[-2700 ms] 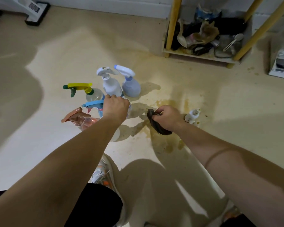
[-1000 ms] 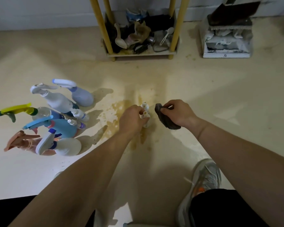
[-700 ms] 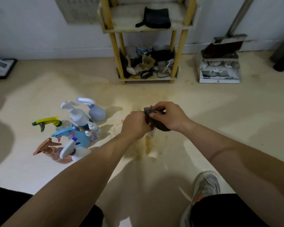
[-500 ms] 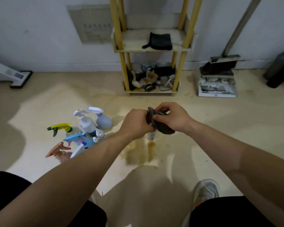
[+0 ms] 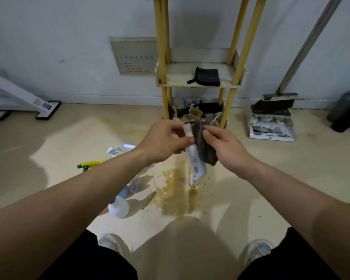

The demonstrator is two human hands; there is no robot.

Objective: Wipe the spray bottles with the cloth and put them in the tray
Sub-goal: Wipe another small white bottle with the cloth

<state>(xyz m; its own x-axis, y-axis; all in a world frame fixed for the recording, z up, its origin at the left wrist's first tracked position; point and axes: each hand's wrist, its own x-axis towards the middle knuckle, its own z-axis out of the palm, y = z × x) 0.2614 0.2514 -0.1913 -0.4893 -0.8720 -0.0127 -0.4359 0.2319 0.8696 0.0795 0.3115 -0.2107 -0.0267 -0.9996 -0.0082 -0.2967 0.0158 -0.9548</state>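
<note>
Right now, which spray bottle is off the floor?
The slim white spray bottle: the left hand holds it up while the right hand presses the dark cloth against it. The trigger bottles stand on the floor.

Our left hand (image 5: 164, 141) covers part of the small white bottle (image 5: 197, 164), and the cloth (image 5: 204, 148) in our right hand (image 5: 224, 150) hides one side of it. The print on its label is too small for us to read. Our left arm (image 5: 89, 199) hides most of the spray bottles (image 5: 118, 208) on the floor. Both hands block part of the clutter (image 5: 210, 108) on the bottom shelf of the rack (image 5: 160, 57). The rack and the broom handle (image 5: 309, 43) are cut off at the top edge, and the dark bin (image 5: 348, 112) at the right. We cannot read the lettering on the wall panel (image 5: 138, 57).
</note>
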